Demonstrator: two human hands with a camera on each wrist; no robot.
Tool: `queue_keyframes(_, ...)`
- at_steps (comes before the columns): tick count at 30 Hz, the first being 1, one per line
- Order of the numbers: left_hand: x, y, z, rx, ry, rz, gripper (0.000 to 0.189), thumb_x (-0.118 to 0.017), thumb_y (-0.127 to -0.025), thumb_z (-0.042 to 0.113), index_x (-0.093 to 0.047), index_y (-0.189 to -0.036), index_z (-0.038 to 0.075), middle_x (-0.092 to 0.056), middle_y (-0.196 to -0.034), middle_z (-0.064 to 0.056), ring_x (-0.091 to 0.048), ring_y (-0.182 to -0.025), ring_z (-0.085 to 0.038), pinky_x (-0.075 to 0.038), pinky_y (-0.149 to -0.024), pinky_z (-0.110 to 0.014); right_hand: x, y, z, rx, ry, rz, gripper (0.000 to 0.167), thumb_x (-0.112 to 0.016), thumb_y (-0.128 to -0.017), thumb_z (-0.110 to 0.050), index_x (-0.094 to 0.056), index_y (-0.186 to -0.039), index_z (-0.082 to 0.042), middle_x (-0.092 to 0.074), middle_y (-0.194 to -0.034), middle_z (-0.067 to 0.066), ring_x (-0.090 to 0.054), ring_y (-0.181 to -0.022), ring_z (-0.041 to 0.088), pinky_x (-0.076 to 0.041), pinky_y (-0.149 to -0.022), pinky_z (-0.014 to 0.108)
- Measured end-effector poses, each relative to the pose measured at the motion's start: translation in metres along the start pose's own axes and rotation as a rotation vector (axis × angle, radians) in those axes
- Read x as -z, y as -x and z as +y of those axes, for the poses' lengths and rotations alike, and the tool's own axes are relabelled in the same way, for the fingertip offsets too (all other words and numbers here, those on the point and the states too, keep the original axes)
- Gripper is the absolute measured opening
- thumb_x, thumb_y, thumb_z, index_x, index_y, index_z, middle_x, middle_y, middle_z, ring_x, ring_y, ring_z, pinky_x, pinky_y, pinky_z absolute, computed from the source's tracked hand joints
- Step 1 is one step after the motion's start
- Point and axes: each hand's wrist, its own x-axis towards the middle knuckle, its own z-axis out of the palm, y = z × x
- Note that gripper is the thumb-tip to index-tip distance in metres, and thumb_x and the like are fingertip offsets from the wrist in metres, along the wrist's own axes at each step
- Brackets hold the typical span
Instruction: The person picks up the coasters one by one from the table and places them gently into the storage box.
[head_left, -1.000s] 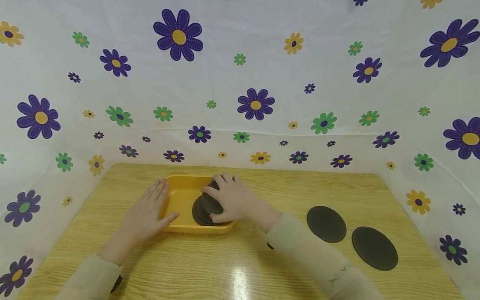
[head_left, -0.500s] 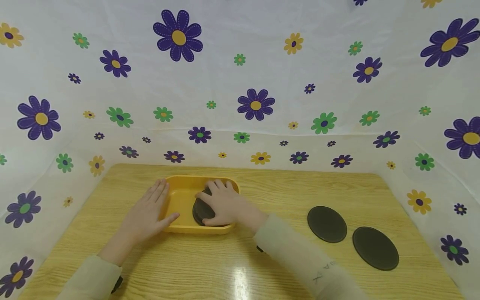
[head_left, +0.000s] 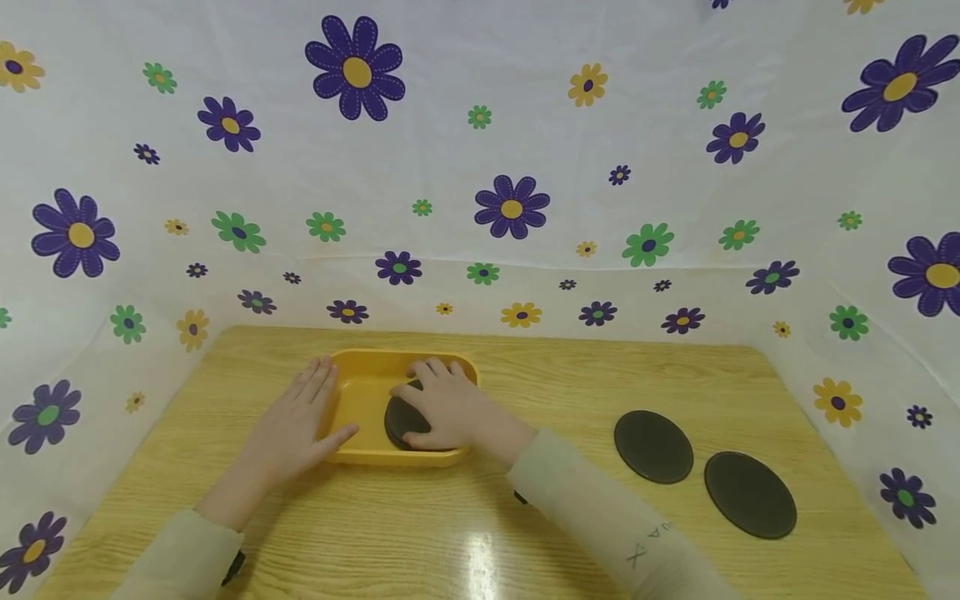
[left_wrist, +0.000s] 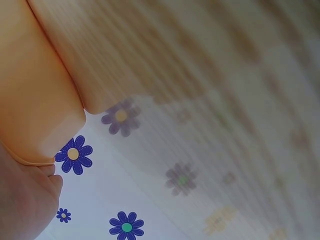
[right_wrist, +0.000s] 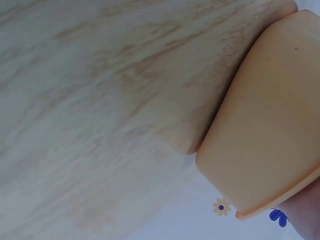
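Observation:
A yellow plastic tray (head_left: 360, 457) stands left of the middle of the table. Several round black coasters (head_left: 403, 421) lie stacked in its right half, largely hidden under my right hand (head_left: 453, 408). That hand reaches over the tray's right wall, thumb and fingers curved round the top coaster. My left hand (head_left: 288, 429) lies along the tray's left side, fingers straight and thumb over the front left corner. In the left wrist view, the tray's outer wall (left_wrist: 37, 85) shows with part of the left hand (left_wrist: 30, 200); the right wrist view shows the opposite wall (right_wrist: 260, 110).
Two more black coasters, a nearer one (head_left: 750, 495) and a farther one (head_left: 654, 447), lie flat on the wooden table (head_left: 555, 392) at the right. A white cloth (head_left: 420, 150) printed with flowers surrounds the back and sides.
My right hand has moved slightly left and down into the tray, lowering the tilted coaster onto the stack. It has barely moved over the last half second. The left hand stays in place.

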Motion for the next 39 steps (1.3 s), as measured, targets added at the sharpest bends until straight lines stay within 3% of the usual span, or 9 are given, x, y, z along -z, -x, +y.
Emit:
queue_keyframes(11,0.000,-0.001,-0.001,-0.009,0.009,0.004,0.097,-0.057,-0.103,0.058,-0.025,-0.163,-0.012,-0.018,-0.174,-0.030,-0.019,-0.163,-0.049,-0.024,-0.133,-0.060,0.018,0.022,0.007,0.026,0.001,0.052,0.064,-0.065,-0.099,-0.056,-0.052,-0.154,-0.027,-0.051,-0.153,0.008,-0.048,-0.141,0.027,-0.046,-0.116,0.053)
queue_keyframes(15,0.000,0.000,-0.002,-0.006,0.009,0.005,0.097,-0.058,-0.103,0.058,-0.025,-0.163,-0.012,-0.018,-0.174,-0.029,-0.019,-0.163,-0.049,-0.024,-0.133,-0.059,0.023,0.036,0.013,0.031,-0.017,0.081,0.065,-0.067,-0.099,-0.054,-0.052,-0.155,-0.026,-0.051,-0.154,0.009,-0.047,-0.139,0.027,-0.046,-0.112,0.051)
queue_keyframes(24,0.000,0.001,-0.001,-0.001,0.010,-0.002,0.098,-0.057,-0.103,0.059,-0.023,-0.164,-0.010,-0.016,-0.175,-0.028,-0.017,-0.163,-0.047,-0.024,-0.133,-0.059,0.031,0.076,0.031,-0.006,-0.061,0.134,0.066,-0.073,-0.096,-0.047,-0.053,-0.154,-0.023,-0.051,-0.153,0.013,-0.047,-0.141,0.033,-0.044,-0.118,0.056)
queue_keyframes(32,0.000,0.002,-0.001,-0.007,0.007,-0.001,0.097,-0.057,-0.103,0.059,-0.024,-0.164,-0.010,-0.018,-0.175,-0.028,-0.018,-0.163,-0.048,-0.025,-0.132,-0.060,0.019,0.117,0.048,-0.024,-0.014,0.185,0.067,-0.076,-0.093,-0.046,-0.056,-0.151,-0.019,-0.055,-0.147,0.014,-0.052,-0.135,0.034,-0.048,-0.110,0.058)
queue_keyframes(39,0.001,0.001,0.000,-0.007,0.010,0.002,0.097,-0.057,-0.103,0.058,-0.025,-0.163,-0.011,-0.019,-0.174,-0.029,-0.019,-0.163,-0.048,-0.025,-0.132,-0.060,0.003,0.149,0.063,-0.100,-0.024,0.188,0.064,-0.075,-0.093,-0.045,-0.055,-0.149,-0.020,-0.057,-0.146,0.013,-0.054,-0.135,0.035,-0.048,-0.113,0.058)
